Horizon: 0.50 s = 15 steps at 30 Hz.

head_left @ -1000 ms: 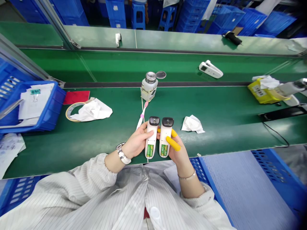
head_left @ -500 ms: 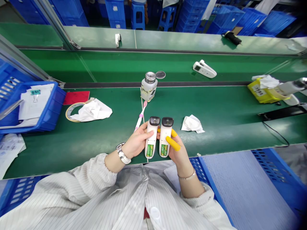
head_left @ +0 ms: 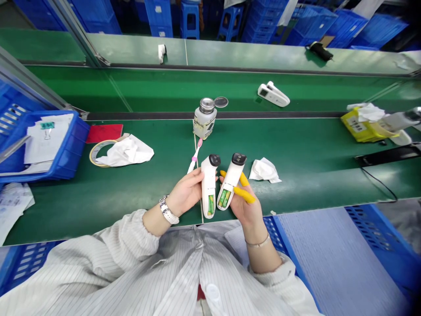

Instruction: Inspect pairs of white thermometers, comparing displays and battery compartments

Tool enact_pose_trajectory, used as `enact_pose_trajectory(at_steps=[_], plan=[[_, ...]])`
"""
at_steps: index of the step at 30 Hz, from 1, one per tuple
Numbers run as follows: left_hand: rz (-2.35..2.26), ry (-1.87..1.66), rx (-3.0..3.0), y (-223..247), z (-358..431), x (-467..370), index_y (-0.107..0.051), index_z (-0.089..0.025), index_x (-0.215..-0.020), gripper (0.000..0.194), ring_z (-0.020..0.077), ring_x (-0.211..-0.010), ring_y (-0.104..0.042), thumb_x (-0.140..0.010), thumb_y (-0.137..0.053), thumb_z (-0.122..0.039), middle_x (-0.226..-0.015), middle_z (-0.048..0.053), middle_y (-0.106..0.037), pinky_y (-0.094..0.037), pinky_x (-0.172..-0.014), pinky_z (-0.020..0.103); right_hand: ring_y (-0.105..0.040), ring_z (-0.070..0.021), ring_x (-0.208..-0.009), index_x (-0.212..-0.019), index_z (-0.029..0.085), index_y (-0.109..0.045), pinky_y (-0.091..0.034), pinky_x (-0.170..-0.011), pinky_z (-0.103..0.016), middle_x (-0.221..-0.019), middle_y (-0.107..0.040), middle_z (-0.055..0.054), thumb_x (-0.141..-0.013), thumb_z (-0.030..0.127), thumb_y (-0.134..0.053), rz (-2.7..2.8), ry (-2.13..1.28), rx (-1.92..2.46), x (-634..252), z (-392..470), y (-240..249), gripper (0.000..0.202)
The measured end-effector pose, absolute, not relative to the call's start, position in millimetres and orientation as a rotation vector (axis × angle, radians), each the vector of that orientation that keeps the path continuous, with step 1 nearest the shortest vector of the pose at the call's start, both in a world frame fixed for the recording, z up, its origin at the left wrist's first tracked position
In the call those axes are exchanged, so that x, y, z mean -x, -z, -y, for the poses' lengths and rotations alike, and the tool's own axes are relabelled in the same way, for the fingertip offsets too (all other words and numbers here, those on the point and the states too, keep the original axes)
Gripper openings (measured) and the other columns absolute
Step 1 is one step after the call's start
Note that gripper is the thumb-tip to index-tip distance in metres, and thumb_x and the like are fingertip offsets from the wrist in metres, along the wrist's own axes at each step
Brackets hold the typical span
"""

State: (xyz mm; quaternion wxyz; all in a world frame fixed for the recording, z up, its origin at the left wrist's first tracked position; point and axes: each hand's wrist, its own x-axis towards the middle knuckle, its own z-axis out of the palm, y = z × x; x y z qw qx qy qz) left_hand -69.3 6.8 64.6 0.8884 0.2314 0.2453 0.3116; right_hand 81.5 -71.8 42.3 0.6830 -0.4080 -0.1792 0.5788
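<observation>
My left hand (head_left: pixel 184 194) is closed on a white handheld infrared thermometer (head_left: pixel 208 181) with a black head. My right hand (head_left: pixel 245 210), with yellow finger cots on some fingers, is closed on a second thermometer (head_left: pixel 233 174) of the same kind. Both stand side by side over the bench front, their heads pointing away from me and their lower ends close together. Each has an uncovered battery compartment with green batteries inside. Just beyond my left hand lies a pink and white toothbrush (head_left: pixel 194 158); behind it stands a pump-top bottle (head_left: pixel 204 120) with its lid flipped up.
Crumpled white tissue (head_left: pixel 264 170) lies right of my hands. Farther left are a tape roll (head_left: pixel 95 153) under a cloth (head_left: pixel 131 151), and a blue bin (head_left: pixel 74 145) of papers. Another white thermometer (head_left: pixel 274 95) rests on the green belt (head_left: pixel 158 92). A yellow container (head_left: pixel 357 127) stands right.
Both thermometers have turned: the left one shows more of its side, and the right one's head has swung right. The thermometer on the belt has shifted left.
</observation>
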Motion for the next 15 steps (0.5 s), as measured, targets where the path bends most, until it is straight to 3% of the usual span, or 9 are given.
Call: enact_pose_trajectory(at_steps=[3, 6, 11, 13, 15], plan=[[-0.514, -0.599, -0.551, -63, -5, 70, -0.059, -0.014, -0.106, 0.025, 0.0223, -0.096, -0.060, -0.083, -0.057, -0.023, -0.100, 0.011, -0.064, -0.047, -0.088, 0.039, -0.059, -0.0211, -0.105, -0.120, 0.029, -0.051, -0.040, -0.100, -0.042, -0.117, -0.063, -0.003, -0.069, 0.024, -0.069, 0.449, -1.360, 0.951, -78, 72, -45, 0.054], [-0.547, -0.608, -0.608, -62, -4, 70, -0.062, -0.014, -0.101, 0.025, 0.0153, -0.081, -0.060, -0.080, -0.062, -0.028, -0.090, 0.007, -0.064, -0.049, -0.077, 0.029, -0.060, -0.0200, -0.100, -0.121, 0.031, -0.051, -0.046, -0.093, -0.038, -0.116, -0.062, -0.002, -0.067, 0.026, -0.072, 0.501, -1.361, 0.966, -77, 74, -45, 0.058], [-0.647, -0.611, -0.638, -64, -2, 65, -0.063, -0.014, -0.095, 0.027, 0.0119, -0.074, -0.058, -0.076, -0.067, -0.033, -0.084, 0.005, -0.063, -0.049, -0.073, 0.026, -0.061, -0.0140, -0.068, -0.133, 0.037, -0.036, -0.053, -0.063, -0.029, -0.104, -0.065, 0.001, -0.068, 0.034, -0.072, 0.556, -1.258, 1.010, -71, 75, -44, 0.074], [-0.674, -0.608, -0.643, -64, -1, 63, -0.062, -0.014, -0.095, 0.029, 0.0132, -0.077, -0.059, -0.075, -0.067, -0.034, -0.087, 0.006, -0.064, -0.049, -0.075, 0.028, -0.063, -0.0164, -0.077, -0.136, 0.036, -0.030, -0.053, -0.070, -0.031, -0.108, -0.064, 0.000, -0.073, 0.036, -0.068, 0.580, -1.230, 1.065, -64, 75, -45, 0.073], [-0.684, -0.617, -0.653, -65, -1, 62, -0.062, -0.014, -0.094, 0.030, 0.0142, -0.079, -0.060, -0.075, -0.067, -0.036, -0.089, 0.007, -0.064, -0.049, -0.075, 0.028, -0.059, -0.0198, -0.102, -0.136, 0.032, -0.032, -0.050, -0.087, -0.035, -0.117, -0.061, -0.002, -0.078, 0.037, -0.062, 0.586, -1.209, 1.105, -57, 75, -48, 0.065]])
